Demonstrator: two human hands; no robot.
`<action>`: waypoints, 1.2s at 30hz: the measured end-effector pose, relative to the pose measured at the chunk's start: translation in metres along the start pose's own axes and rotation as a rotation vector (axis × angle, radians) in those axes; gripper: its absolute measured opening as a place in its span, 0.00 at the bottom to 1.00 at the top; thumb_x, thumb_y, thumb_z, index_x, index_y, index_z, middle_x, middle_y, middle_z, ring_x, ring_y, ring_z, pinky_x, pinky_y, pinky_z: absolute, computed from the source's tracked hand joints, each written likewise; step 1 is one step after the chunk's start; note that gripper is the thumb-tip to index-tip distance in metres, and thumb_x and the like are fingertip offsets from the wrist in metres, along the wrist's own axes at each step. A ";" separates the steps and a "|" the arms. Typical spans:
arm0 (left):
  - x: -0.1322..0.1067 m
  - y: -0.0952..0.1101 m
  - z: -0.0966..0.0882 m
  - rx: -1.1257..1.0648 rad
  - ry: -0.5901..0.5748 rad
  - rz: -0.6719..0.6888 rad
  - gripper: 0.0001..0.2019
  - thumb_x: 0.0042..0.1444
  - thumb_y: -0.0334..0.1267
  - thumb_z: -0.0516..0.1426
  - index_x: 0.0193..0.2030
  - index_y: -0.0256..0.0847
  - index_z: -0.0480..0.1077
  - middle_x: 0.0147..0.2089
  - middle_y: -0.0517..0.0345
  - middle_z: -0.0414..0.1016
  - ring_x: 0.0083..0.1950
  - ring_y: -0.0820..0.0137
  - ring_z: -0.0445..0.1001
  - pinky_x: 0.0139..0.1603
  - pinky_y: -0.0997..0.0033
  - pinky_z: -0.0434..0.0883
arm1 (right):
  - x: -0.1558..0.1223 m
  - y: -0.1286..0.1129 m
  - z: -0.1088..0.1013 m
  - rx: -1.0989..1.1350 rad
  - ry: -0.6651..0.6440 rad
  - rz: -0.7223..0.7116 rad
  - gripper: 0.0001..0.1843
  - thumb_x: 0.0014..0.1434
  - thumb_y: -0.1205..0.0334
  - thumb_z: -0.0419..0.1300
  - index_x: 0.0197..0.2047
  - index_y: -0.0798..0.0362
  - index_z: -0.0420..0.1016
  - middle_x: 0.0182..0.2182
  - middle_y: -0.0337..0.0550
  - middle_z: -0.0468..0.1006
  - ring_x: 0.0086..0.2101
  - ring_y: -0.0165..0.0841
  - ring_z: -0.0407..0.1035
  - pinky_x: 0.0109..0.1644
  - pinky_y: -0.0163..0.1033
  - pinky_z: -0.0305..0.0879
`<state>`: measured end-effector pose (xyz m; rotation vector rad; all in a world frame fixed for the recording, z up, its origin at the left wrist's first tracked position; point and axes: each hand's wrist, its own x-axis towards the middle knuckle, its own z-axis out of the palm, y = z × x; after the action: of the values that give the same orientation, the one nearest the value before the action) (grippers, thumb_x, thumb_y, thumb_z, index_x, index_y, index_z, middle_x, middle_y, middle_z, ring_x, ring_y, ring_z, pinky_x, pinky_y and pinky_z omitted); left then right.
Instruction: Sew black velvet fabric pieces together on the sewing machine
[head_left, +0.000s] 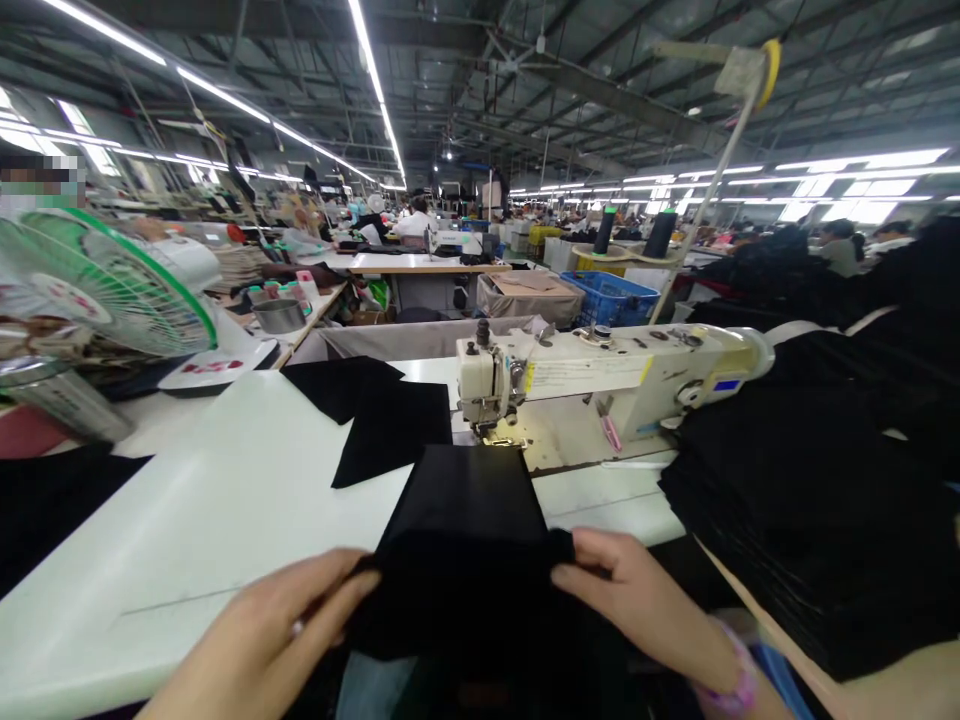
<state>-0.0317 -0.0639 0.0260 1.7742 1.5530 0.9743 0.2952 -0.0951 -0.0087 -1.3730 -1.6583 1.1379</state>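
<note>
A piece of black fabric (465, 540) lies on the white table (225, 500) in front of the sewing machine (600, 375), its far edge under the needle area. My left hand (285, 630) pinches the fabric's near left edge, fingers closed on it. My right hand (637, 595) grips the near right edge, thumb and fingers pressed on the cloth. More cut black pieces (375, 410) lie on the table left of the machine head.
A tall stack of black fabric (810, 500) sits to the right of the machine. A green-rimmed fan (97, 280) stands at the left. A blue crate (611, 298) and other workstations with people fill the hall behind. A thread stand (705, 190) rises behind the machine.
</note>
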 end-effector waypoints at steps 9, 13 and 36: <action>0.128 -0.037 0.082 0.456 -0.075 0.108 0.05 0.55 0.36 0.56 0.29 0.42 0.69 0.40 0.48 0.74 0.42 0.56 0.74 0.45 0.61 0.68 | 0.116 0.056 0.036 -0.317 0.540 -0.055 0.03 0.55 0.66 0.59 0.30 0.52 0.74 0.42 0.55 0.76 0.47 0.48 0.68 0.58 0.55 0.61; 0.144 -0.050 0.092 0.379 -0.092 0.081 0.06 0.47 0.29 0.58 0.27 0.44 0.65 0.32 0.56 0.68 0.37 0.61 0.71 0.44 0.62 0.68 | 0.133 0.063 0.037 -0.274 0.569 -0.031 0.04 0.49 0.68 0.61 0.26 0.49 0.71 0.33 0.47 0.74 0.40 0.45 0.68 0.53 0.53 0.64; 0.046 0.003 0.048 -0.571 0.321 -0.062 0.09 0.46 0.44 0.69 0.29 0.42 0.80 0.39 0.55 0.80 0.41 0.66 0.76 0.43 0.72 0.71 | 0.063 0.045 0.033 0.365 0.644 0.072 0.25 0.49 0.43 0.70 0.46 0.50 0.84 0.53 0.45 0.80 0.59 0.47 0.68 0.67 0.47 0.58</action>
<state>0.0118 -0.0172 0.0086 1.2066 1.3138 1.5443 0.2694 -0.0371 -0.0637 -1.3703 -0.9019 0.8524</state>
